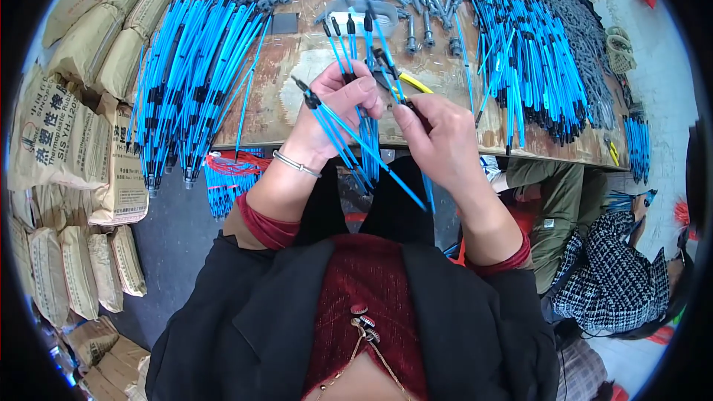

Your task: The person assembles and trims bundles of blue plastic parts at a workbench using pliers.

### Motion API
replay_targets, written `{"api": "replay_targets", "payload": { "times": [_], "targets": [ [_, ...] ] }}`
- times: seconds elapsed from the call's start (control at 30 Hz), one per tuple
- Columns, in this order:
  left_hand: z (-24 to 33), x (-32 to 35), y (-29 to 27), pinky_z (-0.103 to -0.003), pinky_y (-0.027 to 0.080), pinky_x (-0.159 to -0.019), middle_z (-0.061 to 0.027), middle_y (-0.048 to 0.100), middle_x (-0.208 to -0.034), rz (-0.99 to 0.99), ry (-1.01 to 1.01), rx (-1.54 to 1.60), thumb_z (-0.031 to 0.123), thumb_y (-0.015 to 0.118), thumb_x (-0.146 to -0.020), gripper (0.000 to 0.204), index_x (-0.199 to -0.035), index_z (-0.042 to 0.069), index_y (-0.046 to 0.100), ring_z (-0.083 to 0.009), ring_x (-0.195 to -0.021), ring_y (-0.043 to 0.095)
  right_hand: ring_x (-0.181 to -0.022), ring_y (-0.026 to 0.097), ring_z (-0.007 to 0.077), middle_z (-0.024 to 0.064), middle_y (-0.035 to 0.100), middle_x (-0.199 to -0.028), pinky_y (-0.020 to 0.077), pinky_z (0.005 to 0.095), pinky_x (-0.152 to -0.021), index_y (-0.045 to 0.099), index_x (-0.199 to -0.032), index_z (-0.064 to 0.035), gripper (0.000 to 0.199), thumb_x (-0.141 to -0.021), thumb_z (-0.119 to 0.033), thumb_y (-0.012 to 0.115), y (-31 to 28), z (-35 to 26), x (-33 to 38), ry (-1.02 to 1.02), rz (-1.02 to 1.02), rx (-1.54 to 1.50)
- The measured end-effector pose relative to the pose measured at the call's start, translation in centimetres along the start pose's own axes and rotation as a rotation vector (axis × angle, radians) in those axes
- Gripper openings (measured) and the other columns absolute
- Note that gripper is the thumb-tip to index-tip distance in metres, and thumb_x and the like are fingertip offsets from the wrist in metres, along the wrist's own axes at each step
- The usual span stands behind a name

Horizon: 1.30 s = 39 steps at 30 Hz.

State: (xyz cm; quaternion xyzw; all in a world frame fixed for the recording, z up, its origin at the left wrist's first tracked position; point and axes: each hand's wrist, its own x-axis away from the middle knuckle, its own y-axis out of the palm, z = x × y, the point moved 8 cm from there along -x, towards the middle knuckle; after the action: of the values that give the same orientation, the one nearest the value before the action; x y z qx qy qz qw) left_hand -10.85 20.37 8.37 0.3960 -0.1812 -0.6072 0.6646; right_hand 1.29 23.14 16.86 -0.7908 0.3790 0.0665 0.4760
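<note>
The bunch of blue rods (356, 130) stands fanned in my left hand (338, 108), fingers closed around it, above the worktop (297, 82) edge. My right hand (438, 130) pinches yellow-handled pliers (405, 82). Blue rod heaps (186, 74) lie at ten and two o'clock.

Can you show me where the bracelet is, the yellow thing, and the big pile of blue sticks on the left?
Bracelet (295, 164): head view, on the silver band around the left wrist.
Yellow thing (416, 83): head view, on its curved yellow handle above the right hand.
Blue sticks pile (186, 74): head view, middle of the bundle.
</note>
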Motion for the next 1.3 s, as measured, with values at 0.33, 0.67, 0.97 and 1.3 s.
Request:
{"api": "replay_targets", "payload": {
  "times": [0.33, 0.67, 0.97, 1.3],
  "targets": [
    [0.9, -0.1, -0.6, -0.030, 0.051, -0.065, -0.0066, 0.060, -0.078, 0.285, 0.043, -0.225, 0.007, 0.065, -0.080, 0.023, -0.100, 0.005, 0.053, -0.0165, -0.068, 0.061, -0.052, 0.055, 0.0239, 0.0132, 0.057, -0.061, 0.0409, 0.0338, -0.049, 0.062, -0.081, 0.0032, 0.020, -0.082, -0.017, 0.062, 0.9, 0.5, -0.1, 0.006, -0.003, 0.013],
    [1.8, 0.6, 1.8, -0.028, 0.046, -0.055, -0.0086, 0.057, -0.072, 0.091, -0.005, -0.020, 0.008, 0.059, -0.083, 0.018, -0.099, 0.005, 0.052, -0.0155, -0.061, 0.057, -0.085, 0.062, 0.0246, 0.0181, 0.063, -0.093, 0.0476, 0.0312, -0.076, 0.054, -0.113, 0.0000, 0.048, -0.084, -0.038, 0.057, -0.2, 11.5, -5.3, 0.337, -0.112, 0.165],
    [1.2, 4.4, 3.1, -0.025, 0.043, -0.051, -0.0094, 0.058, -0.067, -0.361, -0.364, 0.078, 0.010, 0.061, -0.082, 0.017, -0.096, 0.003, 0.055, -0.0140, -0.056, 0.055, -0.115, 0.042, 0.0373, 0.0195, 0.050, -0.120, 0.0416, 0.0456, -0.090, 0.052, -0.118, -0.0079, 0.052, -0.077, -0.039, 0.061, 4.9, 16.8, -9.5, 0.523, -0.219, 0.637],
    [-0.3, 2.5, 0.6, -0.025, 0.045, -0.052, -0.0110, 0.061, -0.068, -0.153, -0.373, -0.120, 0.011, 0.062, -0.081, 0.012, -0.086, 0.000, 0.058, -0.0151, -0.055, 0.057, -0.101, 0.053, 0.0399, 0.0193, 0.055, -0.112, 0.0449, 0.0451, -0.085, 0.054, -0.113, -0.0081, 0.040, -0.073, -0.012, 0.053, 4.6, 21.0, -9.9, 0.443, -0.202, 0.633]
  ]
}}
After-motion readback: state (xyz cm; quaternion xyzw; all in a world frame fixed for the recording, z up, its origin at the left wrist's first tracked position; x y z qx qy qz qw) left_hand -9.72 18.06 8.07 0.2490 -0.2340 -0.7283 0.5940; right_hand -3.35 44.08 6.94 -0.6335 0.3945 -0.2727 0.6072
